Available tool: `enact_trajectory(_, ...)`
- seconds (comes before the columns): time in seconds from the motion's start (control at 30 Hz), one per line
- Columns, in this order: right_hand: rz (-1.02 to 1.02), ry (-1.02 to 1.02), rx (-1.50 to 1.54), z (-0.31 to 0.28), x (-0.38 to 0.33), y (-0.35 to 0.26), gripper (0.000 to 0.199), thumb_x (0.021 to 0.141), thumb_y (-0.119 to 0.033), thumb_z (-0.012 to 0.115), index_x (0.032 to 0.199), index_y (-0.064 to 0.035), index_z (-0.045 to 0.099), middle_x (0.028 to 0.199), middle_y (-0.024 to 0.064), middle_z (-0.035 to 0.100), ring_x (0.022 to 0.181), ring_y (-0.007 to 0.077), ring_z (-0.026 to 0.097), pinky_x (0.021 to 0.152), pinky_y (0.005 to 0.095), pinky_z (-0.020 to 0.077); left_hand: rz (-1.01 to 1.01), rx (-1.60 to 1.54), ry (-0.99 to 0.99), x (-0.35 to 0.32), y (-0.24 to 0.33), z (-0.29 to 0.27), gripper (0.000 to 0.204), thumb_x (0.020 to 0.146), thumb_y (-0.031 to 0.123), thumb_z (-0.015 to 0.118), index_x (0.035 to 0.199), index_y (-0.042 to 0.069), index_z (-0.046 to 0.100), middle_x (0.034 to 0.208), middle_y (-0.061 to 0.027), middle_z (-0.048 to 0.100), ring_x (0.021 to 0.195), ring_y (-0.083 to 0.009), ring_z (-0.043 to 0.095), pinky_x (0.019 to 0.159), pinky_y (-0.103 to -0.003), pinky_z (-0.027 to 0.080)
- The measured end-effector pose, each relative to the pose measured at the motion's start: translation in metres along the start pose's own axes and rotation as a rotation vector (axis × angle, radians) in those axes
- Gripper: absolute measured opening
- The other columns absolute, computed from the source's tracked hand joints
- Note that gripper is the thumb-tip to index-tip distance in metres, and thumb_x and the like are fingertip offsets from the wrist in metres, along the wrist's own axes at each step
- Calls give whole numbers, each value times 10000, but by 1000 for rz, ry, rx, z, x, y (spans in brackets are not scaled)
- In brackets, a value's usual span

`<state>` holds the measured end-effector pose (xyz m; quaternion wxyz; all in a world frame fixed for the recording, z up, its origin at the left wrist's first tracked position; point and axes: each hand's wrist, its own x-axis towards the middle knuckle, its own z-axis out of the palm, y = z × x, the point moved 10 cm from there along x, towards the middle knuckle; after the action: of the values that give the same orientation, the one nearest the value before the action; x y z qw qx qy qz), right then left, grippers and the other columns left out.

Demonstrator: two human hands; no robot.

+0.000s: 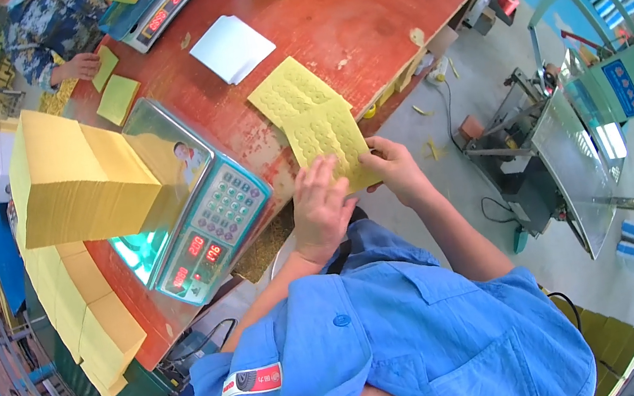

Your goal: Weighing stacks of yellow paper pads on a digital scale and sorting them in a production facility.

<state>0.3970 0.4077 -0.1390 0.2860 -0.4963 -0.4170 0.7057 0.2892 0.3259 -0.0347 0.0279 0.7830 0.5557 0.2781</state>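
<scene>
Yellow paper sheets [328, 136] with rows of round stamped marks reach over the table's near edge. My right hand [398, 169] pinches their right edge, thumb on top and fingers beneath. My left hand [321, 212] lies on the near left part of the same paper, its fingers stretched out over the surface. Just beyond, more stamped yellow paper [286, 90] rests on the red table, partly overlapped by the held paper. Whether the held paper is one sheet or a thin stack I cannot tell.
On the red table [352, 3], a digital scale [211, 216] at the left bears a tall yellow paper stack [83, 178]. A white sheet [232, 49] lies farther back. Across the table, a person's hand [79, 67] touches yellow paper near another scale [164, 10]. A metal machine [529, 162] stands right.
</scene>
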Motion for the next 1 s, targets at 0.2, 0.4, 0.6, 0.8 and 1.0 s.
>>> enact_trajectory(0.2,-279,-31,-202,22,-30,-48,270,891,-64,551,1131,42,615,880,41,635,805,99,573,673,272,479,-896,-1196,360,-52,-77,-20,256,980,181,595,1117,-34,575,1029,-65,653,907,-109,615,770,-259,515)
enact_trajectory(0.4,-287,-203,-84,86,-66,-103,170,923,-53,527,1032,28,628,825,3,571,762,74,525,682,243,439,-884,-1180,326,-65,-86,-103,186,981,186,589,898,28,645,768,9,632,695,-59,590,645,-237,498)
enact_trajectory(0.6,-878,-528,-429,249,-110,-253,123,928,-68,554,859,29,585,708,15,528,647,72,501,566,257,418,-762,-673,600,-78,-96,-324,177,949,178,607,853,34,644,725,10,614,611,-71,555,565,-237,457)
enact_trajectory(0.8,-884,-737,-155,403,-86,-349,287,919,-44,604,1181,65,566,813,52,615,636,86,545,541,237,429,-795,-494,612,-61,-211,-463,268,927,316,613,765,103,625,656,2,616,534,-93,564,486,-225,412)
enact_trajectory(1.0,-810,-675,-285,447,-30,-336,396,872,-23,644,1241,75,539,794,57,616,603,100,567,507,235,434,-945,-533,489,-66,-291,-442,250,917,313,622,744,134,606,632,4,586,518,-92,531,470,-234,374)
